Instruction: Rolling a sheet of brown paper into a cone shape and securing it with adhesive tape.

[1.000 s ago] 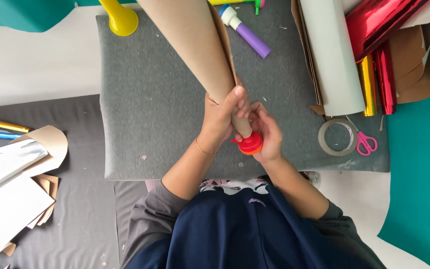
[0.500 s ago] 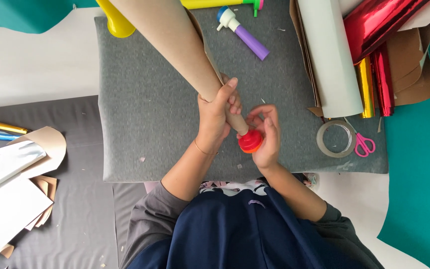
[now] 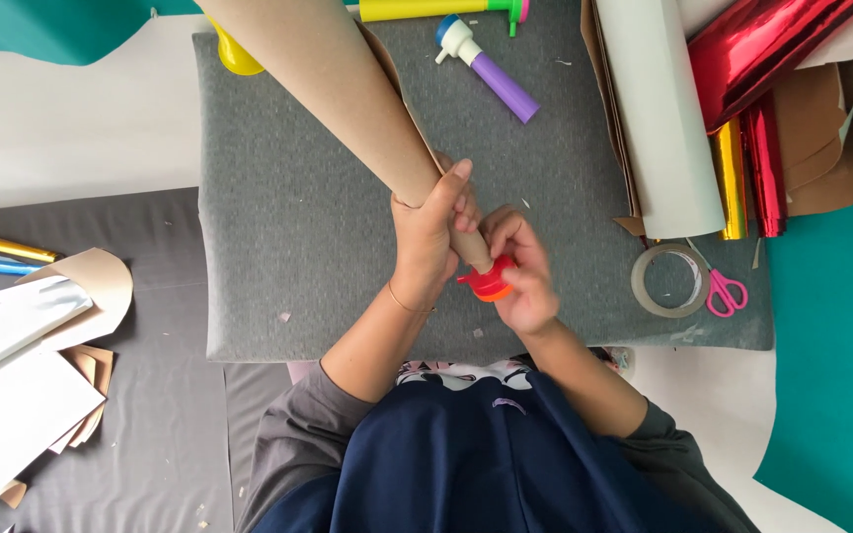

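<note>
Nearest the camera, the right hand point(image 3: 520, 271) curls its fingers around a small red mouthpiece point(image 3: 489, 282) with an orange rim, pinching it at the narrow tip of a brown paper cone point(image 3: 348, 89). Just beside it, the left hand point(image 3: 428, 232) is wrapped tight around the cone's lower end, thumb stretched up along the paper. The cone rises from the hands at a slant, widening toward the upper left and running out of view at the top edge. All this hovers over a grey padded mat point(image 3: 278, 247) that covers the bench. To the right on the mat lie a roll of clear tape point(image 3: 668, 280) and, touching it, pink-handled scissors point(image 3: 725, 291). Farther up sits a purple horn with a white and blue tip point(image 3: 491, 71), and beyond it a yellow horn point(image 3: 436, 8) along the top edge. At the far right rest a pale paper roll point(image 3: 663, 118) and red foil rolls point(image 3: 762, 49). Off to the left, loose white and brown sheets point(image 3: 22, 375) lie well apart from the hands.
</note>
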